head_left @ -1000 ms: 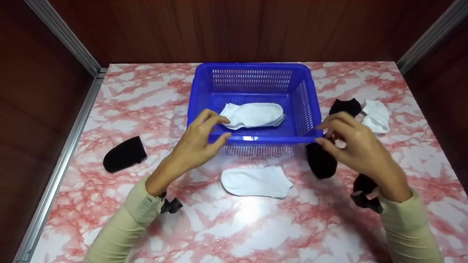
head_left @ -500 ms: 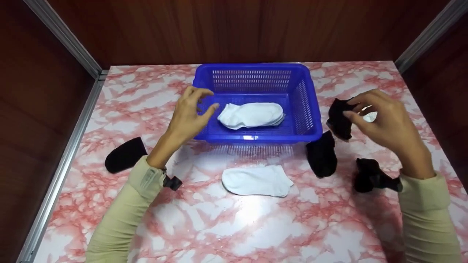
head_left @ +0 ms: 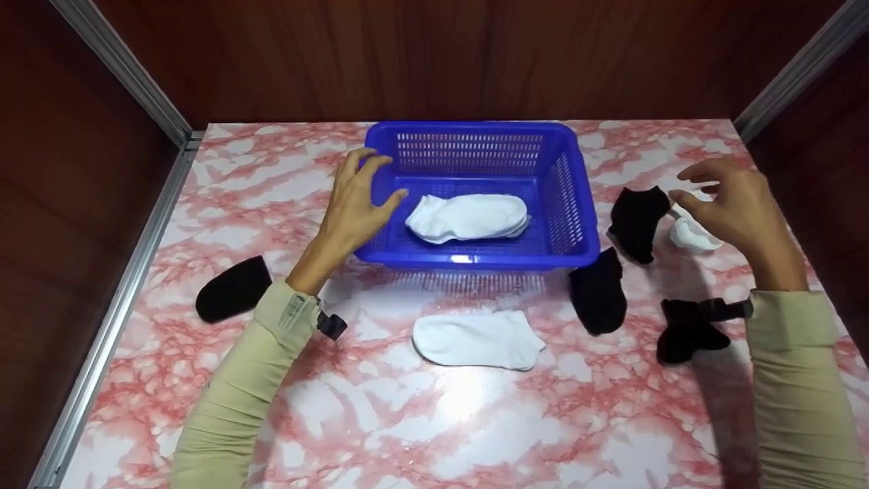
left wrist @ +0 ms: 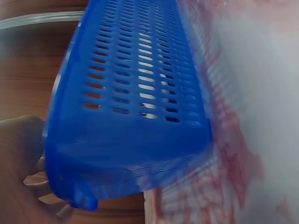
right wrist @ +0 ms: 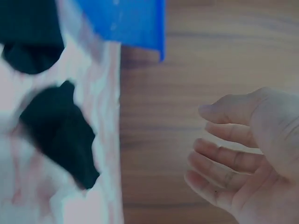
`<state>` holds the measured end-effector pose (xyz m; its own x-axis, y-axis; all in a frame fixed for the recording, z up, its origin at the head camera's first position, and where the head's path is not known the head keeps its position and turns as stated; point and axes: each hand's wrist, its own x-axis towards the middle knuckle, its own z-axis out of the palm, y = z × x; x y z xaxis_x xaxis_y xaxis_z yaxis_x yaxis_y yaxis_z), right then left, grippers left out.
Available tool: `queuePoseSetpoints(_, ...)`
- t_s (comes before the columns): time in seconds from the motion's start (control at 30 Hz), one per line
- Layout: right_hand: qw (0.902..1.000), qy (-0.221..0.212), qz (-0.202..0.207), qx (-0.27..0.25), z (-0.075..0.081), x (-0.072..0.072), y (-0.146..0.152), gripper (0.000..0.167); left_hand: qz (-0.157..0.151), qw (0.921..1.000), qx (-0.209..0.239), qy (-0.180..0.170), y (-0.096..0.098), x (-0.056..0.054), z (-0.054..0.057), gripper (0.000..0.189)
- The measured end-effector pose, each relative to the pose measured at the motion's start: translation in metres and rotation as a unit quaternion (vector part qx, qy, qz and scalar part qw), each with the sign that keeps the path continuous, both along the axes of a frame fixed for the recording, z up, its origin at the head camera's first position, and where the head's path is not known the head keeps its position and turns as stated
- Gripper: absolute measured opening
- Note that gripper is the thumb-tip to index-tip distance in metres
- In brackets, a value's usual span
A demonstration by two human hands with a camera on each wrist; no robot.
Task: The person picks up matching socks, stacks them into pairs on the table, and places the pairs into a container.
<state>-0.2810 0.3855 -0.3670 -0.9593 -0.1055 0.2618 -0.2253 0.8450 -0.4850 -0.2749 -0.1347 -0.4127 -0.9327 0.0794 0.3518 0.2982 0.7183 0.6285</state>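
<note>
My left hand point(head_left: 356, 204) is at the left side of the blue plastic basket point(head_left: 468, 259), thumb and fingers spread apart with nothing between them. In the left wrist view that hand point(left wrist: 23, 168) shows beside the basket's rim point(left wrist: 58, 116). Inside the basket lies a small stack of white ankle socks point(head_left: 475, 214). My right hand point(head_left: 736, 204) hovers over a crumpled white sock point(head_left: 694, 234), partly hiding it. Its fingers are loosely bent and hold nothing, as the right wrist view of the hand point(right wrist: 243, 158) also shows. Left of it lies a black sock point(head_left: 637, 221).
A pair of white socks point(head_left: 478, 339) lies flat in front of the basket. More black socks are on the marbled table: one by the basket's corner point(head_left: 597, 295), a crumpled one point(head_left: 686, 333) under the right wrist strap, and one at far left point(head_left: 234, 288). Wooden panels enclose the table.
My right hand has moved right, from the basket's front right corner to over the crumpled white sock. My left hand has shifted from the basket's front rim back to its left side.
</note>
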Motion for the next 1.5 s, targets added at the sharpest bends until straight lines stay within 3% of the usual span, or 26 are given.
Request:
queuePoseSetpoints(0.2,0.9969,-0.068,-0.001,0.039,-0.025,-0.014,0.023,0.04,0.021,0.9993,0.005,-0.031,-0.002,-0.007,-0.014,0.063)
queuePoseSetpoints(0.33,0.9925,-0.11,0.005,0.055,-0.038,-0.022,0.039,0.047,0.029,0.9976,0.007,-0.062,-0.001,-0.012,-0.015,0.07)
queuePoseSetpoints(0.47,0.9827,-0.172,0.004,0.068,-0.048,-0.026,0.056,0.064,0.026,0.9928,-0.009,-0.117,-0.001,-0.013,-0.015,0.079)
queuePoseSetpoints(0.57,0.9767,-0.199,-0.002,0.079,-0.056,-0.027,0.067,0.075,0.025,0.9899,-0.017,-0.138,-0.001,-0.014,-0.014,0.082)
queuePoseSetpoints(0.8,0.9751,-0.209,-0.013,0.072,-0.07,-0.024,0.081,0.074,0.028,0.9897,-0.033,-0.136,0.001,-0.013,-0.013,0.08)
queuePoseSetpoints(1.5,0.9834,-0.17,-0.035,0.053,-0.077,-0.027,0.079,0.04,0.033,0.9859,-0.035,-0.16,-0.001,-0.016,-0.011,0.084)
